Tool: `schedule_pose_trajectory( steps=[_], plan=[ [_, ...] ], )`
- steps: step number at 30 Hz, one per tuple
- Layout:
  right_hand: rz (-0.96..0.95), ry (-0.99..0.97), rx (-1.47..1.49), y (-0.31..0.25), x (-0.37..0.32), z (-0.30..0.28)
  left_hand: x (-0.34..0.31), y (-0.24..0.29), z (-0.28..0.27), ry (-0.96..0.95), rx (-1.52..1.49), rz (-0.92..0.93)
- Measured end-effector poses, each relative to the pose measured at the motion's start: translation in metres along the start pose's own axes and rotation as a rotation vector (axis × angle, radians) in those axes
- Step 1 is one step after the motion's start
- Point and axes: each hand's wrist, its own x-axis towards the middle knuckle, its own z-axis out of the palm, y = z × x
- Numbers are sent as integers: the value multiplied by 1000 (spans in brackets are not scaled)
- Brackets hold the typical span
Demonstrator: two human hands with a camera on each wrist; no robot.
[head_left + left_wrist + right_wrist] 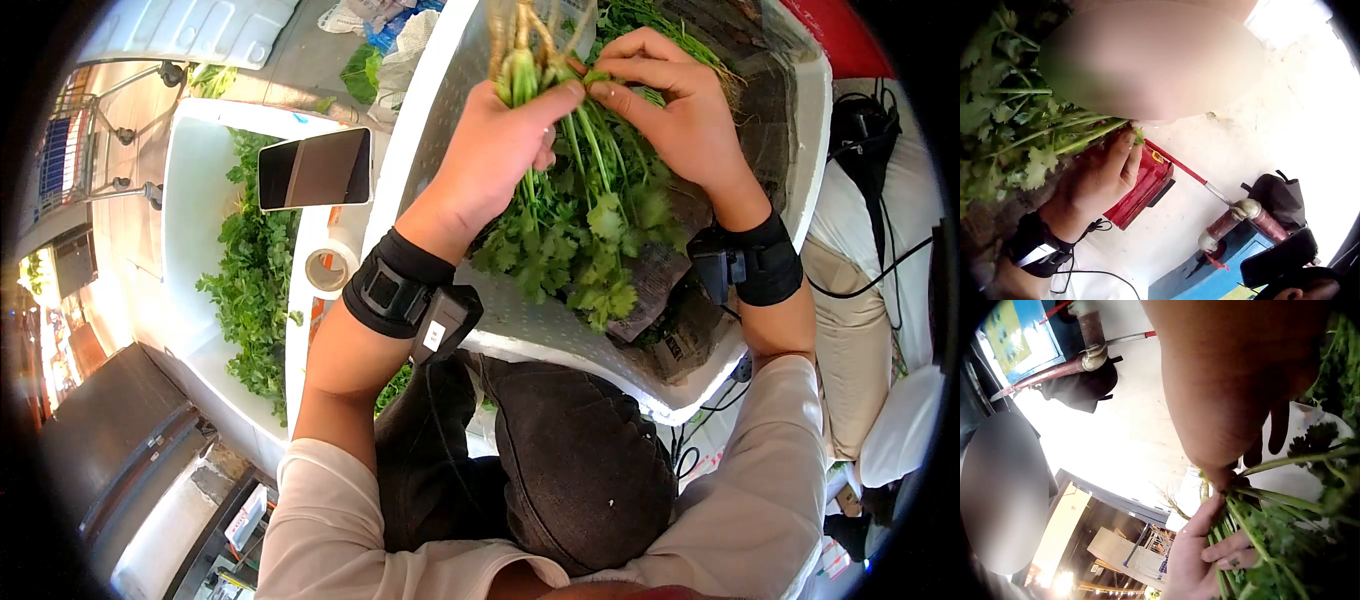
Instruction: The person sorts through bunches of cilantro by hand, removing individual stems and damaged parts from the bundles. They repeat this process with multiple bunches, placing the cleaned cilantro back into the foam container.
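Note:
A bunch of leafy green herbs [600, 215], roots up and leaves hanging down, is gripped round its stems by the left hand [500, 150]. The right hand [680, 110] pinches at a stem beside the left thumb. In the left wrist view the right hand [1094, 181] has thumb and finger closed on a green stem [1094, 134]. The right wrist view has the left hand [1200, 553] curled round several stems [1260, 540], the right hand [1241, 387] touching them above; its fingertips are partly hidden.
Below the hands stands a white foam box [530, 335] with more greens and dark wrapping inside. To the left, another white box [190, 190] holds leafy greens [250, 270]. A phone [315, 170] and a tape roll [330, 268] lie between the boxes. Cables hang at the right.

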Motion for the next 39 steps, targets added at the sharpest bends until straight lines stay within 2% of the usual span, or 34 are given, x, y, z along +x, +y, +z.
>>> schedule_pose_trajectory(
  steps=[3,7,8,10,11,12,14,16,17,18,20,21,22,24,25,27,29,31,32,34,38,39],
  plan=[
    [0,-65,45,2,0,-5,-2,0,1,-15,48,-24],
    [-19,-53,25,2,-2,-4,0,2,1,-25,36,-53],
    [-2,-19,40,3,-2,-4,-1,2,2,-24,35,-52],
    [14,14,55,-1,0,-6,-6,3,5,-59,264,-122],
    [123,114,65,-6,4,-11,-10,1,9,-159,244,-124],
    [234,214,74,-9,6,-16,-11,-4,10,-179,322,-133],
    [257,242,87,-7,8,-22,-14,-7,14,-180,365,-118],
    [390,347,225,-12,9,-20,-11,-7,11,-154,303,-135],
    [277,374,170,-4,6,-15,-9,-7,9,-118,237,-149],
    [280,377,170,-12,7,-16,-7,-6,8,-120,238,-151],
    [275,227,-15,-35,13,-16,-4,-1,6,-41,111,-110],
    [155,260,-130,-26,10,-7,-2,-4,4,-35,50,-110],
    [154,260,-128,-14,7,-3,-3,-2,4,-33,51,-109],
    [88,46,38,2,1,-2,-5,1,6,29,15,-154],
    [-48,31,-153,2,2,-2,-3,0,6,27,16,-156],
    [-43,-1,-222,2,-2,-7,2,-5,2,26,-7,-66],
    [-44,-35,-290,-1,-3,-7,3,-8,-1,29,29,-55],
    [144,2,-229,-5,-2,-4,2,-8,-3,36,64,-43],
    [142,0,-228,-3,-3,-3,2,-7,-3,53,77,-53],
    [197,-121,84,2,-7,2,-1,-4,-2,70,90,-62],
    [197,-190,258,-1,-13,11,0,-4,-1,133,9,-4],
    [284,-233,337,-2,-11,9,1,-5,-3,137,12,2]
  ],
)
